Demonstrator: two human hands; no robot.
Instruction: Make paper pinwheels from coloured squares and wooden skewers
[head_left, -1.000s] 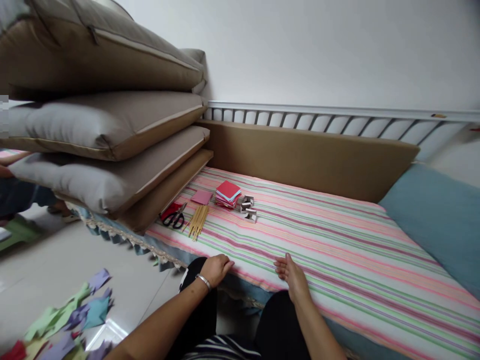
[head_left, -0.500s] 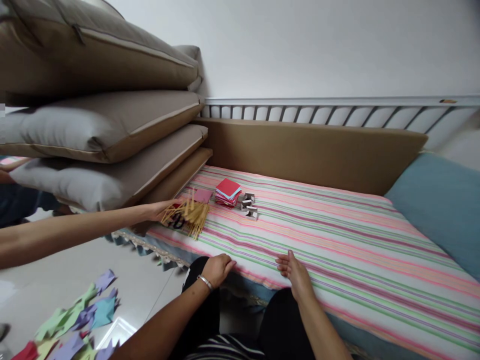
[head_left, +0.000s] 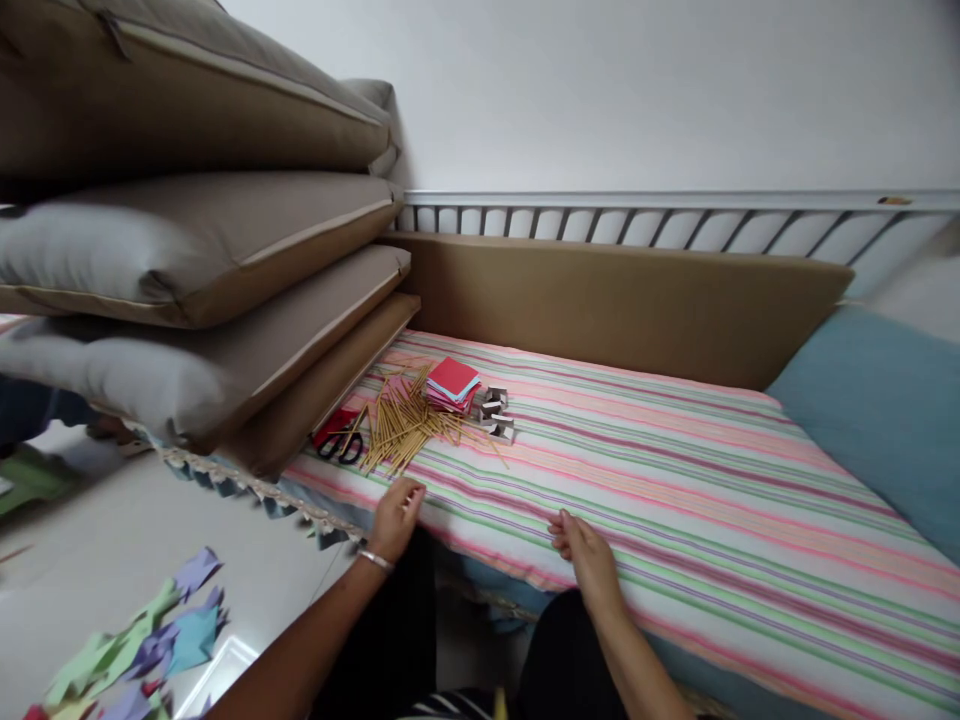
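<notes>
**Sticks scattered across the striped bed, both hands empty at its edge**

Head view: Half a second ago another person's arm reached in from the left with a bundle of thin wooden sticks; that arm is now gone, and the wooden sticks [head_left: 405, 425] lie spread in a loose, fanned heap on the striped bed [head_left: 675, 480], too many to count. The heap touches the stack of coloured paper squares [head_left: 452, 384] and partly covers the pink sheet that lay bare before. One pair of black-handled scissors [head_left: 341, 443] lies just left of the heap, on a red piece. A small cluster of metal clips [head_left: 496, 413], about four, sits just right of the paper stack.

The left hand [head_left: 396, 517], with a bangle at the wrist, has moved up from the bed's edge and now rests on the sheet near the closest sticks, fingers loosely curled, holding nothing. The right hand [head_left: 583, 545] stays at the bed's front edge, fingers relaxed and apart, empty.

Four brown cushions [head_left: 225, 240] are stacked at the left. Cut paper scraps [head_left: 150, 640] litter the floor [head_left: 112, 540].
</notes>
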